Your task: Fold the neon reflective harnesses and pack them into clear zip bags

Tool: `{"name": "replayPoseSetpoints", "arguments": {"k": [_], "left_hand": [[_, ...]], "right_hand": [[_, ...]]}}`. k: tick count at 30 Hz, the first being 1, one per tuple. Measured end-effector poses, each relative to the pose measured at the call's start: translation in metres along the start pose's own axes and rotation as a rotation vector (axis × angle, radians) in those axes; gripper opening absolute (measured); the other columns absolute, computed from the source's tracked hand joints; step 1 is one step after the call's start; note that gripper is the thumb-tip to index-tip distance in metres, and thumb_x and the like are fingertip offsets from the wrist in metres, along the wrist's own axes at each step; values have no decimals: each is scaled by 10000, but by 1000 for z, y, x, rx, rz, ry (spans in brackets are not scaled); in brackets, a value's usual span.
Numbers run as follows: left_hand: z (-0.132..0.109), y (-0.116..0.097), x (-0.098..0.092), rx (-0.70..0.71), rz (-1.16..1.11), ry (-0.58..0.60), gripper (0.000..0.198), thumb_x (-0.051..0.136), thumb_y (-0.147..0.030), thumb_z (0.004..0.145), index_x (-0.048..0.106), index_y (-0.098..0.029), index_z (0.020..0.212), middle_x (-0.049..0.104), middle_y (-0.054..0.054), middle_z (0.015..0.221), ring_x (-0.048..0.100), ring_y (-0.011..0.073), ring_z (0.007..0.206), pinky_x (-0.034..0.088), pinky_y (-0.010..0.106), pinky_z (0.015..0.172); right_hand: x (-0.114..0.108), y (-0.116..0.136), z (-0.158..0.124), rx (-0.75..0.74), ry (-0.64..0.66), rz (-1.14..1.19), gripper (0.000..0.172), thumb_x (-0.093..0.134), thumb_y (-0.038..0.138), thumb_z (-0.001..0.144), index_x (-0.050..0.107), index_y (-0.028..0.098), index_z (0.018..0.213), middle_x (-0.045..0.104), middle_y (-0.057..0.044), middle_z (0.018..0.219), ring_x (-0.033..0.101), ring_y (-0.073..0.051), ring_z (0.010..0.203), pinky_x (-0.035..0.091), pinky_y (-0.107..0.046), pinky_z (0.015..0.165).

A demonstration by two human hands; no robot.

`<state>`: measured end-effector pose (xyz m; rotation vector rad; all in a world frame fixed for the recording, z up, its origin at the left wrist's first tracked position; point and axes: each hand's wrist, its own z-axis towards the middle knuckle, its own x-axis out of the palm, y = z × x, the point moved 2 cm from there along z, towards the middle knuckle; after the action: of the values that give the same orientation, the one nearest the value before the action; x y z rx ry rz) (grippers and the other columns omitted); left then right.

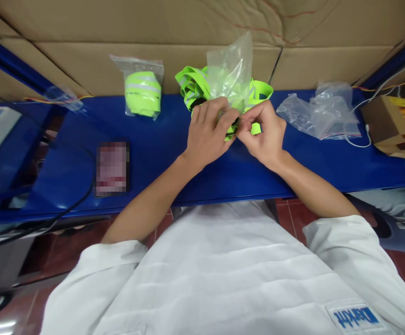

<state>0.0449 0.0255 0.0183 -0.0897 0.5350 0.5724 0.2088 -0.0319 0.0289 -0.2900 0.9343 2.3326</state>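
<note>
Neon-green webbing [192, 83] lies at upper centre, partly behind a clear bag [230, 70]; from here the left hand [207, 130] looks closed on it near a dark fitting [235, 123], the right hand [266, 134] pinching beside, on what I can't tell. Fingertip work seems the current step; the next move calls for steadiness.

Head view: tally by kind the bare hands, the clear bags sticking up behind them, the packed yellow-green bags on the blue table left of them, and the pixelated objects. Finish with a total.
Bare hands (left hand, right hand): 2
Clear bag sticking up: 1
Packed yellow-green bag: 1
Pixelated object: 1
Total: 5
</note>
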Motion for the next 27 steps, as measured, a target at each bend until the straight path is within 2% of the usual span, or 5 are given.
{"name": "replayPoseSetpoints", "arguments": {"k": [5,9,12,19,27], "left_hand": [[3,3,1,-137,-63,190,425,433,-476,1081,488,-238,1428,624,180,1383,613,358,1230,466,525,982],[2,10,7,-246,-101,324,473,518,-534,1052,487,-249,1427,581,174,1410,570,377,1305,428,538,1081],[0,15,15,-255,-114,291,479,627,-537,995,509,-275,1378,594,158,1343,573,377,1246,447,542,1047],[-6,12,20,-310,-349,264,687,777,-573,882,464,-284,1421,582,151,1329,587,358,1222,498,572,1065],[-2,49,19,-430,-564,259,299,614,-506,1038,657,-267,1212,668,100,1269,684,237,1169,579,392,1053]], "right_hand": [[-1,-6,3,-76,104,-98,72,575,321,1004,602,255,1016,678,2,872,663,-157,758,602,-331,759],[0,-17,8,-89,209,-94,205,556,436,1033,590,235,1047,657,-2,879,662,-161,784,609,-355,824],[5,-22,11,-20,269,-23,322,543,573,1048,576,255,1087,653,-26,975,670,-179,874,617,-374,861],[16,-33,10,85,126,47,494,656,742,939,587,298,1143,584,-67,1101,615,-217,940,596,-378,728],[1,-72,24,266,43,245,589,736,803,846,611,282,1091,611,-44,1096,602,-187,967,594,-345,808]]}}
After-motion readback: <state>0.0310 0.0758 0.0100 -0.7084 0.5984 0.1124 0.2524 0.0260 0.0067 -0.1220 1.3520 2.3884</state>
